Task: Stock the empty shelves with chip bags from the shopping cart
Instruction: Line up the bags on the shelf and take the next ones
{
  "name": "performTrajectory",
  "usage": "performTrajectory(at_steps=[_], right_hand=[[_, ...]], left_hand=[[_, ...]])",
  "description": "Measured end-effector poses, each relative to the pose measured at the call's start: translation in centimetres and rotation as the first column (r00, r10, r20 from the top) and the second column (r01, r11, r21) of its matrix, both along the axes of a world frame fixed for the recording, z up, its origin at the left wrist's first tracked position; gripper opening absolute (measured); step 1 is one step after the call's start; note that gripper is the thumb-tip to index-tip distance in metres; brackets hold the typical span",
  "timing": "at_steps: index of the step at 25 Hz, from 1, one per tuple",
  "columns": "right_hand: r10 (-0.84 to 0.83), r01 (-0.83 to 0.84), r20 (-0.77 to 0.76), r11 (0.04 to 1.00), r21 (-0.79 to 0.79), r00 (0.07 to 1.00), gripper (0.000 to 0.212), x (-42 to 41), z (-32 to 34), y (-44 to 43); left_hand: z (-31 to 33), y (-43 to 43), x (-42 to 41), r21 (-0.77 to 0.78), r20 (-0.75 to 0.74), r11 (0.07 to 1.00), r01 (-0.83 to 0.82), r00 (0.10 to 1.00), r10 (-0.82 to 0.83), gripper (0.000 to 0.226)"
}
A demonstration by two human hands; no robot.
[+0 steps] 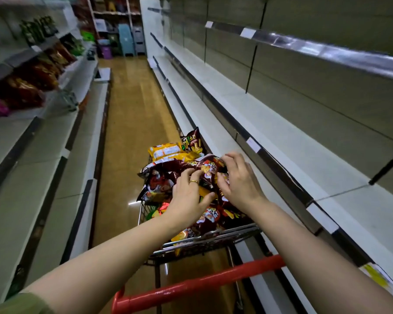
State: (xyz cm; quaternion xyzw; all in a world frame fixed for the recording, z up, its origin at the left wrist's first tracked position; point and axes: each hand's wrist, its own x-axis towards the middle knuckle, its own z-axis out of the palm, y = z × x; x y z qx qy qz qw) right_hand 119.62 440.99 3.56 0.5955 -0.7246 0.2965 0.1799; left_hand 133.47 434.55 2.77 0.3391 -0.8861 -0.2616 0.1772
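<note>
Two hands are down in the pile, and this is the pick-up step: the shopping cart point(215, 235) sits heaped with chip bags, parked right alongside the empty shelves point(272, 143) on the right of the aisle. The right hand point(242, 181) has its fingers curled over the top of a dark red bag point(210, 166) at the crest of the heap, thumb tucked in against its near side, so that's a grip. The left hand point(188, 196), ring showing, curls its fingertips onto what looks like the same bag's left edge, though the jumble of glossy wrappers makes it hard to say whether it has that bag or its neighbour. A yellow bag point(166, 150) and an upright brown bag point(192, 141) sit at the far end of the cart, untouched. Nothing has reached those right-hand shelves yet, so I'd judge the job barely begun. Next move calls for lifting the bag free without dragging loose ones over the cart's rim, then swinging it right and standing it on the nearest bare shelf, gently, since the contents crush easily.
</note>
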Motion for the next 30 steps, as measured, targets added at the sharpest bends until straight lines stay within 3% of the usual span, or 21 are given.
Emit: performTrajectory(at_steps=[5, 9, 12, 15, 17, 21, 27, 30], right_hand=[[0.060, -0.063, 0.055, 0.996, 0.055, 0.997, 0.034, -0.3, -1.5, 1.6], [0.144, -0.159, 0.082, 0.961, 0.228, 0.986, 0.043, 0.2, -4.9, 6.0], [0.120, -0.178, 0.154, 0.876, 0.449, 0.981, 0.040, 0.5, -7.5, 10.7], [0.127, -0.167, 0.109, 0.784, 0.598, 0.986, 0.048, 0.8, -10.2, 14.4], [0.172, -0.135, 0.006, 0.755, 0.642, 0.985, 0.054, 1.0, -11.7, 15.4], [0.183, -0.063, -0.150, 0.812, 0.580, 0.972, 0.046, 0.4, -12.3, 14.5], [0.173, -0.081, -0.101, 0.802, 0.591, 0.980, 0.050, -1.8, -12.0, 10.3], [0.194, -0.107, -0.052, 0.726, 0.680, 0.980, 0.049, -3.8, -11.6, 6.2]], left_hand=[[-1.1, 2.3, -0.2, 0.037, 0.041, 0.996, -0.087, 0.995, 0.086, 0.064], [-3.8, 7.4, 1.2, 0.049, 0.086, 0.987, -0.151, 0.985, 0.146, 0.067], [-6.6, 11.9, 2.3, 0.094, 0.178, 0.975, -0.203, 0.967, 0.184, 0.073], [-9.0, 14.8, 3.3, 0.053, 0.328, 0.971, -0.232, 0.923, 0.202, 0.076], [-9.8, 15.2, 3.6, -0.007, 0.402, 0.982, -0.190, 0.898, 0.177, 0.067], [-10.3, 14.4, 3.3, -0.075, 0.435, 0.982, -0.172, 0.881, 0.188, 0.049], [-10.5, 10.2, 0.9, -0.027, 0.413, 0.983, -0.181, 0.893, 0.176, 0.047], [-10.5, 6.0, -1.1, -0.008, 0.378, 0.981, -0.196, 0.907, 0.185, 0.047]])
